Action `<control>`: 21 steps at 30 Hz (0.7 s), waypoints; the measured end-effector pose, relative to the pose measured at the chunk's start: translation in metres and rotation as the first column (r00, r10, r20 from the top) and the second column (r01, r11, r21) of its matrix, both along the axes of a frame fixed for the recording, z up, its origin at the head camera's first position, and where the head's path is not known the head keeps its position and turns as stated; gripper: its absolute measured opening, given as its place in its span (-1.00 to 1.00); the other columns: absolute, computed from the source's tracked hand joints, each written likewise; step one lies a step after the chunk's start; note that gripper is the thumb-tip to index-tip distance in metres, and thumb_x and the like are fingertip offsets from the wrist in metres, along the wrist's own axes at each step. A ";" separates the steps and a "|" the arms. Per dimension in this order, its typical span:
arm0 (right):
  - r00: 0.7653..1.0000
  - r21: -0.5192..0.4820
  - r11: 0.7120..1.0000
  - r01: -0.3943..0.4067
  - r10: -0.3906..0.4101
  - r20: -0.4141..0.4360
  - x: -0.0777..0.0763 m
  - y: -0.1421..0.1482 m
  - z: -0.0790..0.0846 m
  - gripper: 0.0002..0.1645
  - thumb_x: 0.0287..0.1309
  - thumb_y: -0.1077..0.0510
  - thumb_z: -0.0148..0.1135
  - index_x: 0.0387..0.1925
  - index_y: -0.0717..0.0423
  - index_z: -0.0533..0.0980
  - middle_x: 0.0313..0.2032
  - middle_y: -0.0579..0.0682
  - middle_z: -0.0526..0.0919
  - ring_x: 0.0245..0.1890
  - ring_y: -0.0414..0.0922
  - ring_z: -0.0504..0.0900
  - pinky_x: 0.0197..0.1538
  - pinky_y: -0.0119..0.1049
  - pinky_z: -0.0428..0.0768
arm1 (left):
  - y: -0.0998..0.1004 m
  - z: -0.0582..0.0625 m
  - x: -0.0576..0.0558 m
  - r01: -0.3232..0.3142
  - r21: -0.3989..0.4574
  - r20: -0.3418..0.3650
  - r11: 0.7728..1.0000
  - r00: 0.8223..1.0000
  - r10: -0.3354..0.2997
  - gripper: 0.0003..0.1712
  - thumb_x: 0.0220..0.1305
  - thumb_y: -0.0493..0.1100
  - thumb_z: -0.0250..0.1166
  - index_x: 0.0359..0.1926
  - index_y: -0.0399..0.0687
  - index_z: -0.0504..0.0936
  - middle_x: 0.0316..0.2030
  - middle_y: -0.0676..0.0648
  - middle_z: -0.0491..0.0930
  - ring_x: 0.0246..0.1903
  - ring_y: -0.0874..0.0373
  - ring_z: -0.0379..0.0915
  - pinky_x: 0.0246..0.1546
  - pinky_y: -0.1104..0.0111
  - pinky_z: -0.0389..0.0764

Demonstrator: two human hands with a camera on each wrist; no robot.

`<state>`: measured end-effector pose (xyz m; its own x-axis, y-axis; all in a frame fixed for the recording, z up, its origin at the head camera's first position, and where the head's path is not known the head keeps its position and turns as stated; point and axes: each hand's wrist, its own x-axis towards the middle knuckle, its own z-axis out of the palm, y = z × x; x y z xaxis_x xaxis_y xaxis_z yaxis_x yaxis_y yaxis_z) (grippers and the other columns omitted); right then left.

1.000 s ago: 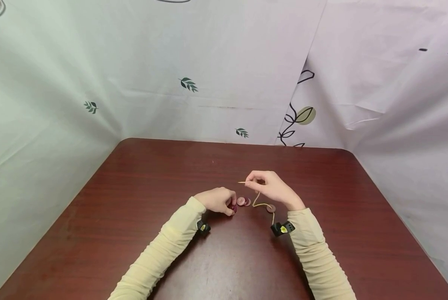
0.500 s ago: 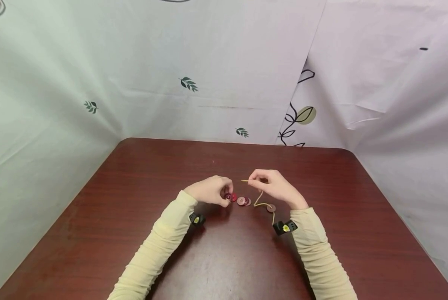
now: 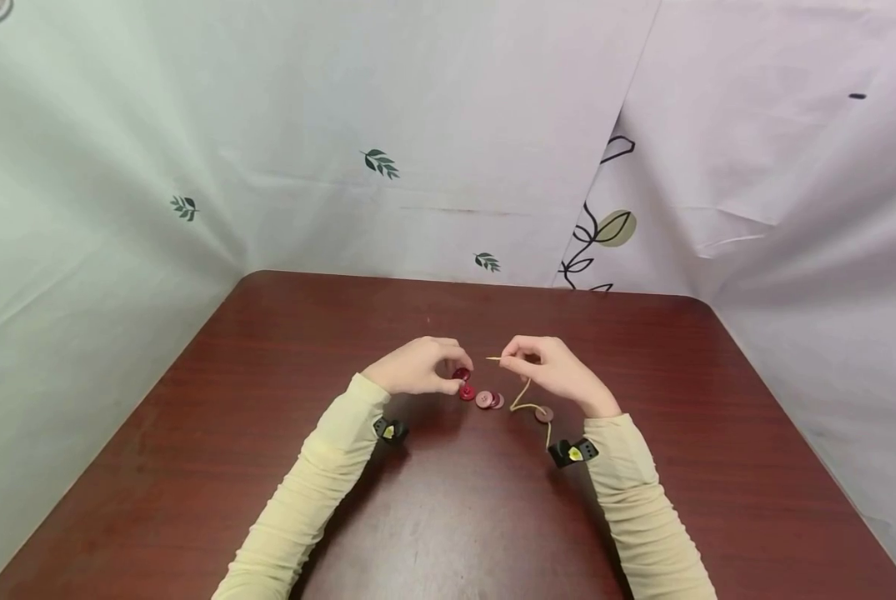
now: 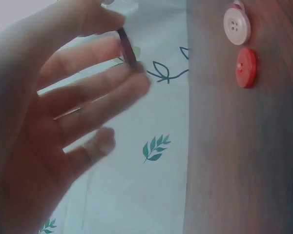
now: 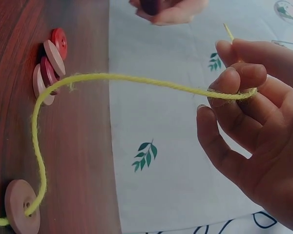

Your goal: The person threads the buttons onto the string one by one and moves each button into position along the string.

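Between thumb and fingertips, my left hand [image 3: 421, 367] pinches a dark red button [image 4: 127, 47], raised above the table and seen edge-on in the left wrist view. Opposite it, my right hand [image 3: 556, 372] pinches a yellow string [image 5: 136, 81] near its end, the pointed tip [image 5: 228, 31] sticking out toward the left hand. The string runs down to a brownish-pink button [image 5: 20, 204] on the table and passes through its hole. Below my left hand lies a bright red button [image 3: 467, 392], and beside it a pink button [image 3: 484, 400] overlaps others.
The brown wooden table [image 3: 448, 500] spreads around both hands. Behind it hangs a white cloth [image 3: 305, 100] with leaf prints. A black wrist camera [image 3: 572, 452] sits under the right sleeve, close to the string.
My left hand has lifted the dark red button from the table and moved up and away from me, uncovering the bright red button. My right hand has shifted slightly right, still pinching the string.
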<state>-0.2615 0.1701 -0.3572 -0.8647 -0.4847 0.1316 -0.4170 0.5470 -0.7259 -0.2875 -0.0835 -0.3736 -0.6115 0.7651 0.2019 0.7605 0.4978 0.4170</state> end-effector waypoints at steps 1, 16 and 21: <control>1.000 0.002 1.000 0.002 -0.002 0.000 0.000 0.000 0.000 -0.94 0.25 0.09 0.24 -0.30 -0.03 0.60 -0.56 0.19 0.55 -0.49 0.09 0.53 -0.39 -0.34 0.46 | 0.000 0.001 0.000 -0.004 0.027 0.013 1.000 1.000 0.003 -0.75 0.10 -0.19 0.33 -0.15 -0.06 0.66 -0.29 0.05 0.61 -0.33 0.21 0.54 -0.21 0.41 0.58; 0.999 -0.019 0.999 -0.031 0.031 -0.013 0.000 -0.003 0.000 -0.93 0.27 0.11 0.23 -0.33 -0.01 0.59 -0.59 0.08 0.52 -0.47 0.17 0.52 -0.43 -0.37 0.44 | 0.005 0.004 0.002 0.020 0.346 -0.033 0.938 0.999 -0.009 -0.64 0.02 -0.38 0.42 -0.14 -0.11 0.54 -0.21 -0.01 0.62 -0.15 0.19 0.66 0.01 0.31 0.61; 0.998 -0.017 0.998 -0.065 0.064 -0.026 0.001 -0.007 0.000 -0.91 0.27 0.13 0.21 -0.34 0.02 0.58 -0.59 0.06 0.53 -0.53 -0.02 0.52 -0.44 -0.37 0.49 | 0.005 0.004 0.002 0.035 0.367 -0.058 0.930 0.998 -0.014 -0.64 0.02 -0.36 0.44 -0.13 -0.13 0.54 -0.20 -0.03 0.61 -0.16 0.19 0.66 0.01 0.31 0.61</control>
<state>-0.2600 0.1633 -0.3570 -0.8281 -0.5366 0.1622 -0.4694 0.5057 -0.7238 -0.2851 -0.0782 -0.3692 -0.5742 0.6456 0.5035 0.7966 0.2984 0.5258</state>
